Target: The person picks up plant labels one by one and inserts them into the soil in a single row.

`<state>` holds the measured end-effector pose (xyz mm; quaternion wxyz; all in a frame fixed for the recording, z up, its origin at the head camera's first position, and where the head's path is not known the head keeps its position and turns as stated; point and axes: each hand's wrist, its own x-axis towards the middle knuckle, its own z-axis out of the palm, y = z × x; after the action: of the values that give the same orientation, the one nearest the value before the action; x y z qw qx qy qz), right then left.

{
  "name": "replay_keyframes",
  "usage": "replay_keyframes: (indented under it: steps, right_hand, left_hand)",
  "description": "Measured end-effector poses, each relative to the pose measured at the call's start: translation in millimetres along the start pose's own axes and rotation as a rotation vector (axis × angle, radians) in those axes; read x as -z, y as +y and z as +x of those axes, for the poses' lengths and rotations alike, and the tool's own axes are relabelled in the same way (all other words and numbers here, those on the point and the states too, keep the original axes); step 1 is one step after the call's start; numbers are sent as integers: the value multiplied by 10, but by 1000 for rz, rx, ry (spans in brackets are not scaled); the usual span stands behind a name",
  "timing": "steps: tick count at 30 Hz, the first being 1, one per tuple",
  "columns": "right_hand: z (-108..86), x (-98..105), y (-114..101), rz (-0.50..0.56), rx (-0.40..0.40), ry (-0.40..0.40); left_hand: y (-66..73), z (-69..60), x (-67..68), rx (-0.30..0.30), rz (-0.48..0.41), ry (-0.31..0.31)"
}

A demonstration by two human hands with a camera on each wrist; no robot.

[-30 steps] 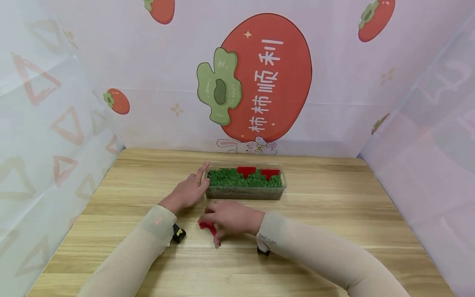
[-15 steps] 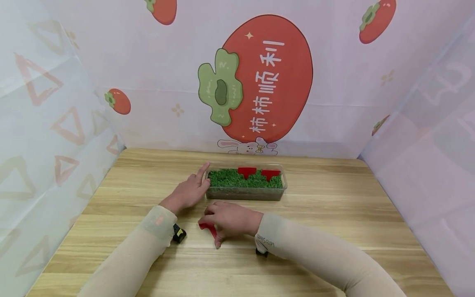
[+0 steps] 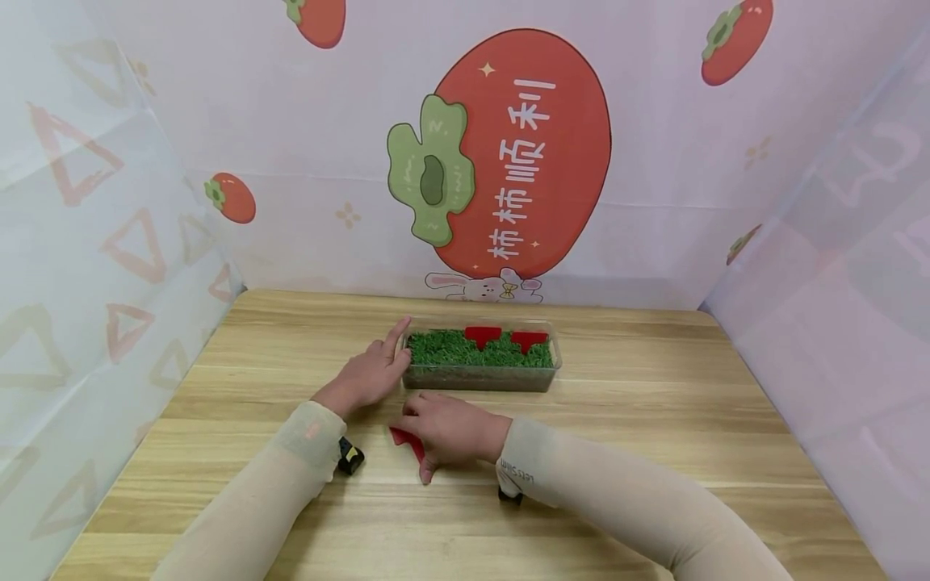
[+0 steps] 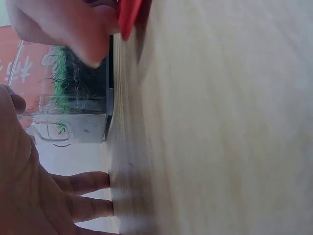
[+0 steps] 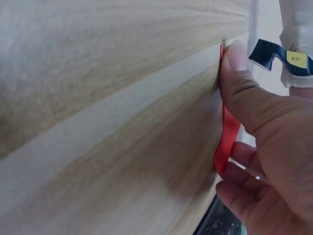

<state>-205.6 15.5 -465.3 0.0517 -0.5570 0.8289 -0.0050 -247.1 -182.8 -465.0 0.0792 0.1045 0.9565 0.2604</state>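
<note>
My left hand [image 3: 366, 375] rests with fingers extended at the left end of a clear plastic box [image 3: 479, 379] filled with dark soil and green grass [image 3: 443, 347]. Two red T-shaped plant labels stand upright in the grass, one near the middle [image 3: 483, 335] and one toward the right end [image 3: 529, 340]. In front of the box, my right hand [image 3: 458, 429] holds a third red plant label [image 3: 408, 441] low at the tabletop. The right wrist view has the thumb at one end of this label [image 5: 228, 139] and curled fingers at the other; the hand hides part of it.
The box stands toward the back of a wooden table [image 3: 639, 387]. A printed cloth backdrop [image 3: 305, 145] rises behind it, with cloth walls left and right. Black wrist cameras sit under both sleeves, one at the left wrist [image 3: 350, 457].
My right hand and its red plant label have shifted very slightly. The left hand and the box stay where they were.
</note>
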Motion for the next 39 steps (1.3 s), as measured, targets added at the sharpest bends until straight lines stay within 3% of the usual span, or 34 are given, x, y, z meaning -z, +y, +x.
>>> replay_keyframes:
  steps: [8,21,39]
  right_hand:
    - [-13,-19,7,4,-42,5]
    - [-52,-3,22,111,-56,37]
    - [-139,22,42,112,-74,79]
  left_hand:
    - [2,0,-4,1,-4,-1]
    - [1,6,-10,1,-4,0]
    - [-8,9,-16,5,-8,-3]
